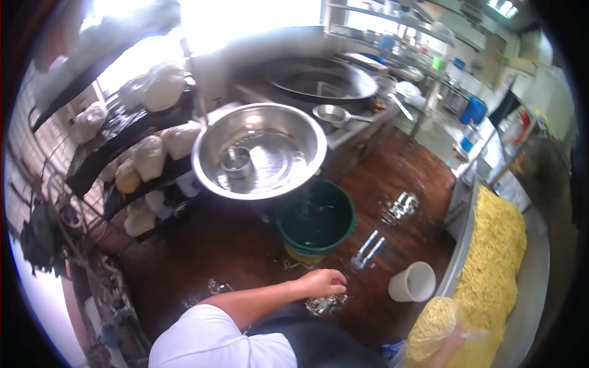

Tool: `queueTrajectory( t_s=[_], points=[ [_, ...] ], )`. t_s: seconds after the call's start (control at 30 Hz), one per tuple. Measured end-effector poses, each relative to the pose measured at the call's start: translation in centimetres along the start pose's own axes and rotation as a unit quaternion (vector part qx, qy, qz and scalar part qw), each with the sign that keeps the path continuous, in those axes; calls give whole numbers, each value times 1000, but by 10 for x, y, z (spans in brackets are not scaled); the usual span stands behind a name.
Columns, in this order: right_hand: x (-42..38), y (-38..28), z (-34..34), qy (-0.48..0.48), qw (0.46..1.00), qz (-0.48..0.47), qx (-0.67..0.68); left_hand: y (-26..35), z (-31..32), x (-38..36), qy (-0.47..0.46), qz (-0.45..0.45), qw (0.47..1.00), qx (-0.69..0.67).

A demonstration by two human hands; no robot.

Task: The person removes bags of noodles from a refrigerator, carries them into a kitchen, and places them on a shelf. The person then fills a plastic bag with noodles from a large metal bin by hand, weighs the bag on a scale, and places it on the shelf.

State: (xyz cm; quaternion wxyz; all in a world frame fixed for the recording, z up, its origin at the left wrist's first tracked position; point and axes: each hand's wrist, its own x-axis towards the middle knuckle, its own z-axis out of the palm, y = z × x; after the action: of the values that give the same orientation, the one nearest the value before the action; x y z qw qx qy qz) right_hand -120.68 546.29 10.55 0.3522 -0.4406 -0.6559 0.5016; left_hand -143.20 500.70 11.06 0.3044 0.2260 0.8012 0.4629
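Note:
My left hand hangs over the wet floor with its fingers curled in, and nothing shows in it. Just beyond it stands a dark green bucket. At the lower right, my right hand is closed on a clear plastic bag with yellow noodles in it; the grip is partly blurred. The bag rests against a long heap of yellow noodles in a metal trough. Between my hands and the trough, a white tub sits on the floor.
A large steel basin holding a small round metal container is ahead. Behind it are a wide wok and a long-handled pan. Racks of wrapped bags line the left. The reddish floor looks wet.

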Motion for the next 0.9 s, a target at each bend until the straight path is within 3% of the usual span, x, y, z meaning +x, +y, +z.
queueTrajectory(
  t_s=[0.07,0.13,0.17,0.2,0.27,0.33,0.4,0.43,0.5,0.53,0.57,0.63,0.67,0.73,0.8,0.87,0.9],
  points=[
    [-14,-2,31,-72,995,-4,66,-12,-8,-19,13,12,1000,-13],
    [-70,-46,77,-126,990,-70,2,-30,-12,-29,-9,4,998,-65],
    [-116,-89,98,-190,981,-40,18,-34,-19,-36,-42,6,993,-111],
    [-136,-102,116,-191,980,-44,20,-34,-30,-45,-70,8,991,-118],
    [-172,-121,151,-270,960,-78,14,-49,-42,-56,-55,74,987,-134],
    [-224,-157,193,-269,960,-72,10,-71,-58,-60,-111,49,964,-236],
    [-272,-183,238,-278,954,-63,96,-78,-91,-79,-164,-17,929,-331],
    [-282,-186,257,-327,939,-69,85,-79,-115,-97,-160,-17,929,-332],
    [-330,-213,294,-357,930,-70,58,-79,-158,-128,-211,-35,867,-450],
    [-348,-225,312,-383,920,-70,38,-90,-170,-136,-203,-31,866,-455],
    [-356,-217,331,-399,906,-131,48,-103,-178,-142,-189,3,836,-514],
    [-391,-238,357,-426,893,-141,41,-125,-195,-154,-165,65,764,-620],
    [-406,-247,369,-448,880,-151,30,-128,-210,-161,-161,65,765,-620],
    [-422,-253,390,-461,877,-137,13,-136,-233,-173,-151,141,708,-675],
    [-434,-263,410,-508,849,-142,26,-154,-243,-179,-131,129,715,-675],
    [-443,-269,429,-531,837,-124,36,-153,-244,-184,-28,153,772,-616],
    [-446,-271,440,-550,826,-113,45,-149,-248,-191,-11,152,757,-635]
  ],
)
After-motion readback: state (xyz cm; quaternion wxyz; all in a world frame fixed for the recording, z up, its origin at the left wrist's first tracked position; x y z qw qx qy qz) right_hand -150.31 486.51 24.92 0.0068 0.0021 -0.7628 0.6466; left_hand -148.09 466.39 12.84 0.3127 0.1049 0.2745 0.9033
